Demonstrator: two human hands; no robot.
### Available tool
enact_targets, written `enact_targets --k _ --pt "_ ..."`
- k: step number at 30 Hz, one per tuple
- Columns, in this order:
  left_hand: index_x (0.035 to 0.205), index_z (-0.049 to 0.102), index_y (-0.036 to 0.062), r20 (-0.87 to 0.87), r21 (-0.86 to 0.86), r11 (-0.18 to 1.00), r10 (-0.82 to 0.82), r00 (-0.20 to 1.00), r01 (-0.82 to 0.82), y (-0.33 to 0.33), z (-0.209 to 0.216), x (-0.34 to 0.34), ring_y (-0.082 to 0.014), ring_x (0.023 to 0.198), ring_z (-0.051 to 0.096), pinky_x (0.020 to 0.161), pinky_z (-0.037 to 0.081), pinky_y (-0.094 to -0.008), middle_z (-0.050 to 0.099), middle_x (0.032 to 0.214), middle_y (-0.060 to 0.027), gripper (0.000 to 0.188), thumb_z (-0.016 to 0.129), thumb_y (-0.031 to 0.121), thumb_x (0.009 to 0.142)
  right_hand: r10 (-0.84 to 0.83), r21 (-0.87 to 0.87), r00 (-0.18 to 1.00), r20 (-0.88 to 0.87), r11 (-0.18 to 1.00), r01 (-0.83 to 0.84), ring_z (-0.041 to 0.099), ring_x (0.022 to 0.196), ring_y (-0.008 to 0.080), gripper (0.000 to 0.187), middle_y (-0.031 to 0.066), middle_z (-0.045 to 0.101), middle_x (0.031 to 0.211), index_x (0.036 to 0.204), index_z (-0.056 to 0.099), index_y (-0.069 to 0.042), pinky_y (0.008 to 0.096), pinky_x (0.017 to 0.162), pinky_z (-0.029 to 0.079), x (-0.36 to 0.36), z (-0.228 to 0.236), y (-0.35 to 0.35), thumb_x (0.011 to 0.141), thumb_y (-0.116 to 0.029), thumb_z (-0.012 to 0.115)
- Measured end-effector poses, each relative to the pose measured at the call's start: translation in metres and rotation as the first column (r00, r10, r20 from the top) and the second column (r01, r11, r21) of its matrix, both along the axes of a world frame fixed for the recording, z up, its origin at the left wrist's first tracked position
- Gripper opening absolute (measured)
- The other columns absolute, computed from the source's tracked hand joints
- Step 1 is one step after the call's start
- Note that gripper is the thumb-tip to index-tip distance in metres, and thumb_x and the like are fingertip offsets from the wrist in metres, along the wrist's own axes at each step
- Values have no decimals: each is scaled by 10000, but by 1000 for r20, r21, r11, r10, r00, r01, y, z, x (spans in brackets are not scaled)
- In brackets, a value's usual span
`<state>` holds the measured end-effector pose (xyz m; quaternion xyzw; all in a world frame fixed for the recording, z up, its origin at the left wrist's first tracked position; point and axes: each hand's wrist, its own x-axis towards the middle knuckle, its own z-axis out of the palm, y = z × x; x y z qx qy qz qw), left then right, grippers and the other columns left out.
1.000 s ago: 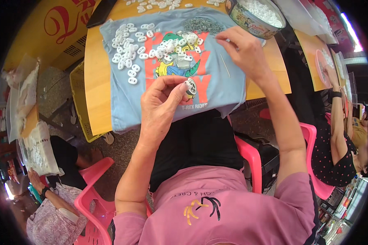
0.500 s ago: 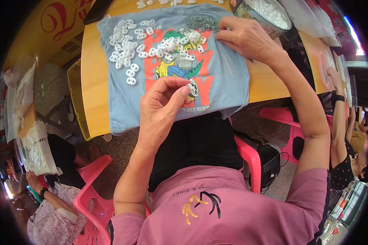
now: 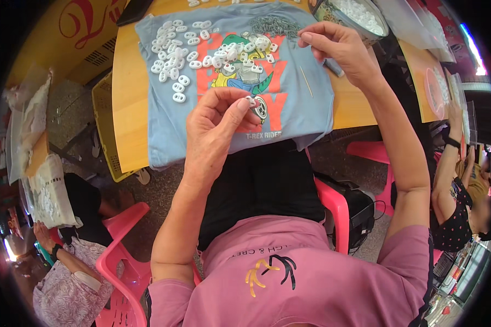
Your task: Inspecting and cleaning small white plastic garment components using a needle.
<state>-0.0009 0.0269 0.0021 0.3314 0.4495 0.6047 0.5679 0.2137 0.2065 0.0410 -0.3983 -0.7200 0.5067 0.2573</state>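
My left hand (image 3: 215, 122) is closed in a pinch over the lower part of a blue T-shirt (image 3: 169, 136) spread on the table. Between its thumb and forefinger sits a small white plastic piece (image 3: 251, 100), mostly covered by the fingers. My right hand (image 3: 343, 52) is held at the shirt's upper right, fingertips pinched beside a heap of small grey metal pieces (image 3: 273, 26). Whatever those fingertips hold is too small to name. White two-holed plastic pieces (image 3: 172, 57) lie loose on the shirt's left, and more white pieces (image 3: 237, 53) are heaped over its print.
A thin wooden stick (image 3: 306, 82) lies on the shirt's right. A round tin (image 3: 360, 16) full of white pieces stands at the table's (image 3: 131, 120) far right. Pink plastic chairs (image 3: 333, 212) and other people are on both sides. A yellow crate (image 3: 105, 131) is at the left.
My right hand has lifted away from the grey heap and drawn slightly right. My left hand keeps its pinch on the white piece, which is tilted differently. The whole view has shifted slightly.
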Motion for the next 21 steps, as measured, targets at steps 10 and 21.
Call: enact_targets --k 10,21 --pt "1036 579 -39 2 23 1000 19 1000 -19 0 4 2 -158 757 668 678 561 -279 671 909 -126 169 600 102 945 -93 -180 989 -113 981 72 414 581 0 202 -32 627 838 1009 669 -55 170 509 320 -2 -14 -12 904 -227 669" --pt "1085 545 -49 34 12 1000 4 999 -4 -3 11 1 -175 747 681 681 568 -287 688 949 -182 209 602 94 942 -120 -479 856 -504 863 -161 401 553 3 226 35 625 871 1117 632 14 170 503 362 -17 4 -53 925 -105 631"
